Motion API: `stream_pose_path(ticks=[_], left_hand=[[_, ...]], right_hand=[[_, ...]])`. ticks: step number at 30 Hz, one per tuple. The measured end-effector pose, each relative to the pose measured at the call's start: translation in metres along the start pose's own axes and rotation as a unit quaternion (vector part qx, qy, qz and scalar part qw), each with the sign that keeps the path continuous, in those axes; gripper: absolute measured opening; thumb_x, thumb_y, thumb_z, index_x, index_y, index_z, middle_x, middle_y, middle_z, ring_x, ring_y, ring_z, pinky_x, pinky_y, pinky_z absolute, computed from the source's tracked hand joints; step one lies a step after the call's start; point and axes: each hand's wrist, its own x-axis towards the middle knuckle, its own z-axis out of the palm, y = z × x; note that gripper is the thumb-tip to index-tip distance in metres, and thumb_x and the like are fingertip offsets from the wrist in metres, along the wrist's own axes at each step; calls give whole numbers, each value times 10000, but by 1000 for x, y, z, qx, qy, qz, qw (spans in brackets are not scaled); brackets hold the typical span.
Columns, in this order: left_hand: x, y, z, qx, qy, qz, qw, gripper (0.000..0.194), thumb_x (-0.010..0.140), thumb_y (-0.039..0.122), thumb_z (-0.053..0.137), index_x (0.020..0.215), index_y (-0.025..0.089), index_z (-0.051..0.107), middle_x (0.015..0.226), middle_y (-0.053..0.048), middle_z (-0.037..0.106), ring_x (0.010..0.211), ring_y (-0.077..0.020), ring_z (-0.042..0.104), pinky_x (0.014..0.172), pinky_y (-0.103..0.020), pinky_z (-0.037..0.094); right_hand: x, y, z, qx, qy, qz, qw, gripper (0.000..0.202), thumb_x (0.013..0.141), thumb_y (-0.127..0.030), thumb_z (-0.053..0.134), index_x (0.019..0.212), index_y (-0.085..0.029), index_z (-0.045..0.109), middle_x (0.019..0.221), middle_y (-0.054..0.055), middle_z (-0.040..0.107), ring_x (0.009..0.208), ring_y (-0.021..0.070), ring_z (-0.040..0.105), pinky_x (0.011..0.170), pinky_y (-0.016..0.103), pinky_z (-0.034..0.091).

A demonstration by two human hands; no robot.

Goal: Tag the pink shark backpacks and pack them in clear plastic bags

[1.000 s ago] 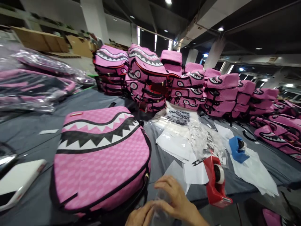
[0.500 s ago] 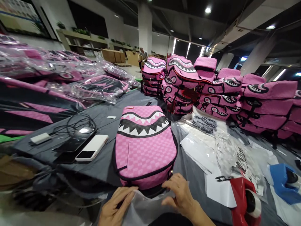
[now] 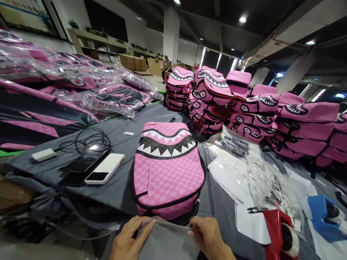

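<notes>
1. Plastic film (image 3: 170, 240), greyish and translucent, is stretched between my hands at the near end of the pink backpack (image 3: 168, 184); I can't tell whether they touch.
2. My left hand (image 3: 131, 238) pinches its left edge between thumb and fingers, and my right hand (image 3: 210, 236) grips the other edge.
3. Left of the backpack are a white device (image 3: 105, 169), a dark phone (image 3: 88, 160) and a coiled cable (image 3: 82, 139).
4. Right of it I have white papers (image 3: 222, 175), a red tape dispenser (image 3: 272, 224) and, farther out, a blue tape dispenser (image 3: 320, 213).
5. Beyond it, stacked backpacks (image 3: 213, 95) stand to the right; plastic-wrapped bags (image 3: 114, 99) lie to the left.
</notes>
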Motion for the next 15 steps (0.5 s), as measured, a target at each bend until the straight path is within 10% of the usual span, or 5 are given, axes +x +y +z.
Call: stream_pose_path(ticks=[4, 8, 15], left_hand=[[7, 3, 4, 127, 101, 85, 983, 522, 910, 694, 509, 733, 236, 684, 675, 11, 652, 623, -159, 629, 574, -239, 515], [-5, 7, 2, 191, 171, 233, 938, 221, 972, 407, 590, 1020, 208, 673, 835, -31, 709, 765, -185, 663, 777, -315, 523], [-6, 34, 29, 97, 12, 386, 917, 171, 1015, 158, 472, 1053, 190, 636, 896, -32, 708, 874, -143, 671, 869, -261, 521]], right_hand=[[6, 7, 2, -23, -80, -63, 995, 379, 1037, -169, 400, 1318, -319, 604, 630, -46, 585, 482, 121, 465, 492, 249, 321], [11, 12, 1, -53, -101, -87, 990, 396, 1035, -148, 378, 1306, -300, 624, 637, -30, 582, 469, 130, 438, 470, 276, 286], [6, 8, 7, -62, -88, -63, 992, 323, 1033, -182, 453, 1295, -282, 613, 649, -26, 631, 476, 122, 499, 482, 261, 304]])
